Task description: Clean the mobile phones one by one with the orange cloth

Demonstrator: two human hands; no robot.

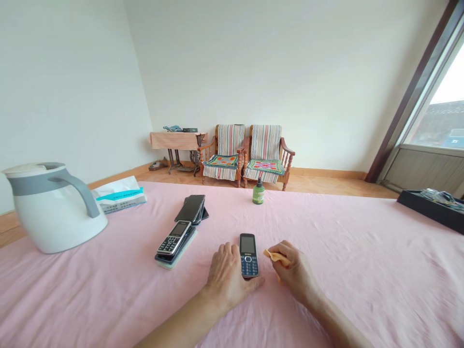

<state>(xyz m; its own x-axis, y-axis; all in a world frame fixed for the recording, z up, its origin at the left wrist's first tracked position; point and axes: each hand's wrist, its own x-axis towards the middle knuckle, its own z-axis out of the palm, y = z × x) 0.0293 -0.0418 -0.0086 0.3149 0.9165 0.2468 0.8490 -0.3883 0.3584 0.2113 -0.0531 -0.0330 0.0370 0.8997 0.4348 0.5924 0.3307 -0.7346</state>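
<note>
A dark keypad phone [248, 255] lies face up on the pink tablecloth [344, 251] in front of me. My left hand [229, 278] rests beside it, fingers on the cloth and thumb against the phone's lower end, gripping it lightly. Just to the phone's right, my right hand [294, 270] is closed on a small orange cloth [275, 256], pinched between thumb and fingers.
A stack of keypad phones [175, 241] and a pile of dark smartphones [192, 209] lie to the left. A white kettle [50, 208] and a tissue pack [119, 193] stand far left. A green bottle [258, 192] and a black tray [431, 205] are further back.
</note>
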